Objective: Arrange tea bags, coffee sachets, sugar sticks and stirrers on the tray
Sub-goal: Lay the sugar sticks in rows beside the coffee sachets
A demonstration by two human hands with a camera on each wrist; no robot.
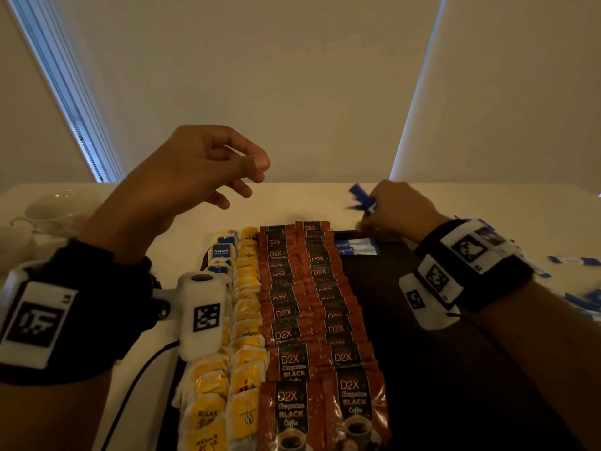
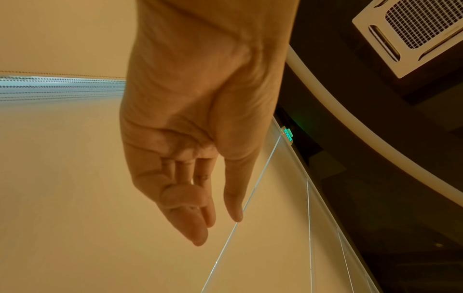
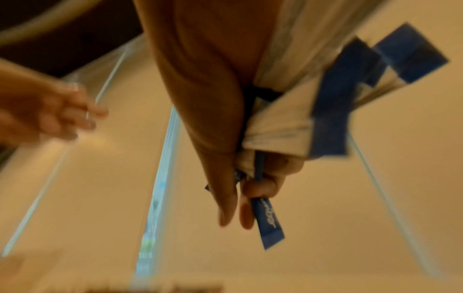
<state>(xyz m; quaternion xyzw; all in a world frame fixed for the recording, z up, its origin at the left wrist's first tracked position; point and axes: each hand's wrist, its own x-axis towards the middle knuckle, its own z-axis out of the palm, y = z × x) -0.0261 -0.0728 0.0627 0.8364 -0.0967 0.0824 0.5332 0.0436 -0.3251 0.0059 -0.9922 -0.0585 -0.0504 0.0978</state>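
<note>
A dark tray (image 1: 422, 369) lies on the white table. On its left side run rows of yellow and blue tea bags (image 1: 244, 307) and two columns of brown D2X coffee sachets (image 1: 312, 307). Two blue-and-white sugar sticks (image 1: 356, 247) lie at the tray's far end. My right hand (image 1: 395, 208) hovers over that far end and grips a bundle of blue-and-white sugar sticks (image 3: 300, 123), their blue ends (image 1: 361, 198) poking out. My left hand (image 1: 208, 170) is raised above the table left of the tray, fingers loosely curled, holding nothing.
White cups and saucers (image 1: 48, 209) stand at the table's far left. Loose blue-and-white sugar sticks (image 1: 575, 260) lie scattered on the table right of the tray. The right half of the tray is bare dark surface.
</note>
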